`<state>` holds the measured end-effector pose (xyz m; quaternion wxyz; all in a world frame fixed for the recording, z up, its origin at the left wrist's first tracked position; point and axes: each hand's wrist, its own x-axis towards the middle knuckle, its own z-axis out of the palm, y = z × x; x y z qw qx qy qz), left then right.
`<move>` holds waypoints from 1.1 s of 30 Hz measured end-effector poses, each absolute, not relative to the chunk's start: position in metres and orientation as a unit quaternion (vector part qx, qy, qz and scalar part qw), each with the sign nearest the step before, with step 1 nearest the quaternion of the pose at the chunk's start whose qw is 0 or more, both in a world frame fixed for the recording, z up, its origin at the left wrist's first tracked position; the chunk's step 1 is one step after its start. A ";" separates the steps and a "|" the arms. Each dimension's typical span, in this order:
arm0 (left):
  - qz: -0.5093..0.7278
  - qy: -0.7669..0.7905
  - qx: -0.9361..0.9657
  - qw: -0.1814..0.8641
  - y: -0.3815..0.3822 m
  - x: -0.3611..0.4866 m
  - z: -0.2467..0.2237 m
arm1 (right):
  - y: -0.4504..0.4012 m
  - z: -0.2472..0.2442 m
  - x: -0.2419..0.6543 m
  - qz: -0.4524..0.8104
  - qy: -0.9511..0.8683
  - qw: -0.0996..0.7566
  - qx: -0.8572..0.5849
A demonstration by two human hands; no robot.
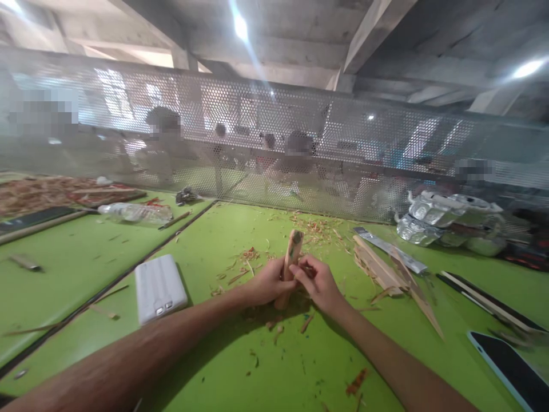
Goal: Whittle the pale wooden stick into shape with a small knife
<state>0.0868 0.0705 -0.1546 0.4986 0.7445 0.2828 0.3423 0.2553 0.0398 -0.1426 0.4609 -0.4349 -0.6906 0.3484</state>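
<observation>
A short piece of wood (pixel 295 243) with dark green marks near its top stands nearly upright over the middle of the table, tilted slightly right. My left hand (pixel 271 280) is closed around its middle from the left. From the right, my right hand (pixel 321 286) lays its thumb across the wood's front face, its fingers curled in beside it. Whether those fingers hold anything else is hidden. The wood's lower end shows below my hands, close to the green tabletop (pixel 223 355).
Wood shavings lie around my hands. A white power bank (pixel 160 289) is at left, beyond it a plastic bottle (pixel 137 213). Wood strips (pixel 380 266), foil-wrapped packs (pixel 433 220) and a phone (pixel 510 366) are at right. A perforated metal screen (pixel 266 114) closes the far edge.
</observation>
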 end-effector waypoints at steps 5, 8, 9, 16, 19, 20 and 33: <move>0.353 0.291 0.753 0.473 0.068 0.087 -0.150 | 0.038 -0.146 0.254 0.326 -0.696 0.458 -0.448; 0.369 0.340 0.693 0.517 0.066 0.087 -0.147 | 0.042 -0.148 0.255 0.287 -0.692 0.480 -0.456; 0.381 0.361 0.661 0.537 0.066 0.087 -0.146 | 0.043 -0.148 0.256 0.278 -0.686 0.489 -0.461; 0.485 0.456 0.542 0.513 0.073 0.083 -0.133 | 0.033 -0.145 0.250 0.375 -0.673 0.444 -0.458; 0.496 0.472 0.541 0.488 0.074 0.082 -0.130 | 0.024 -0.140 0.244 0.368 -0.721 0.401 -0.429; 0.498 0.472 0.542 0.485 0.073 0.082 -0.130 | 0.023 -0.139 0.242 0.352 -0.734 0.395 -0.425; 0.497 0.463 0.552 0.484 0.075 0.083 -0.131 | 0.026 -0.141 0.244 0.270 -0.771 0.397 -0.418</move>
